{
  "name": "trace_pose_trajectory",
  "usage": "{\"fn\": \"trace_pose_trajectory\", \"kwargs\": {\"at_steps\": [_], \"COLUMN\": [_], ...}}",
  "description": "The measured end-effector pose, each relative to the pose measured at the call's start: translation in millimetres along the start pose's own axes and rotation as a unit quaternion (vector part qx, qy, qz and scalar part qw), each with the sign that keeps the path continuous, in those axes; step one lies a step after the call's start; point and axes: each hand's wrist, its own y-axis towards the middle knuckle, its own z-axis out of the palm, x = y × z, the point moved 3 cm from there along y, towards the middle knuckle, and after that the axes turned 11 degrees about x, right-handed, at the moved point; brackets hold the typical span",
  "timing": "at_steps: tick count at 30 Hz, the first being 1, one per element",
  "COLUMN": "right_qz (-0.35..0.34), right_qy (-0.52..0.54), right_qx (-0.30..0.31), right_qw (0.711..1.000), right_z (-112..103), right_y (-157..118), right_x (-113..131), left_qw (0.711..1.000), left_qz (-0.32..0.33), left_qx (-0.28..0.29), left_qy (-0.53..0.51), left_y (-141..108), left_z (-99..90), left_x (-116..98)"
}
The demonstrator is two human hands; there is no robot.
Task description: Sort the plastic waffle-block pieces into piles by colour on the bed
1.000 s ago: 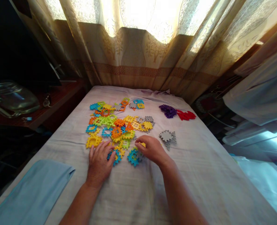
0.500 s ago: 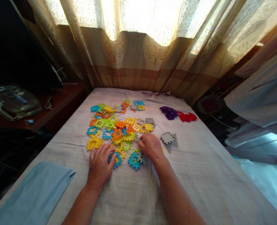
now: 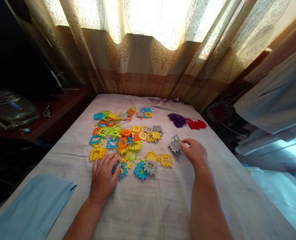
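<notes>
left hand [image 3: 103,176] flat, fingers spread on colourful pieces [image 3: 117,138] at the bed's [image 3: 148,206] middle | right hand [image 3: 195,154] pinching grey pieces [image 3: 174,146] just right of the pile | purple pieces [image 3: 177,120], red pieces [image 3: 196,124] near far right edge

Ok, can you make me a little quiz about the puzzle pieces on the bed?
1. True or false: the right hand is at the grey pieces.
2. Which pile lies beside the purple pieces? A red pieces, B black, C white.
3. What does the left hand rest on?

Key: 1 true. 2 A. 3 The near edge of the mixed pile, flat on the bed sheet.
</notes>
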Motion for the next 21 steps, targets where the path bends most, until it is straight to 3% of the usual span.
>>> {"fn": "trace_pose_trajectory", "kwargs": {"at_steps": [4, 7, 9, 14, 17, 21], "right_qz": [0.064, 0.081, 0.075, -0.056, -0.143, -0.171], "right_qy": [-0.002, -0.015, -0.022, -0.036, -0.055, -0.088], "right_qx": [0.029, 0.061, 0.052, 0.000, 0.021, 0.050], "right_qw": [0.998, 0.995, 0.996, 0.998, 0.988, 0.980], "right_z": [-2.4, -3.7, -5.0, 6.1, 24.7, 45.5], "right_y": [4.5, 3.0, 0.5, -4.4, -3.1, 0.0], "right_x": [-21.1, -22.2, -16.1, 28.3, 63.1, 92.8], "left_qw": [1.000, 1.000, 1.000, 1.000, 1.000, 1.000], "left_qz": [0.008, 0.011, 0.010, 0.004, 0.000, 0.003], "left_qx": [-0.006, -0.008, -0.007, -0.001, -0.005, -0.013], "left_qy": [0.001, 0.002, 0.001, -0.006, -0.011, -0.015], "left_y": [-0.1, -0.1, 0.1, 0.4, 0.2, 0.4], "left_z": [0.1, 0.5, 1.0, 3.4, 3.4, 1.5], "left_x": [0.5, 1.7, 2.5, 3.9, 3.6, 1.8]}}
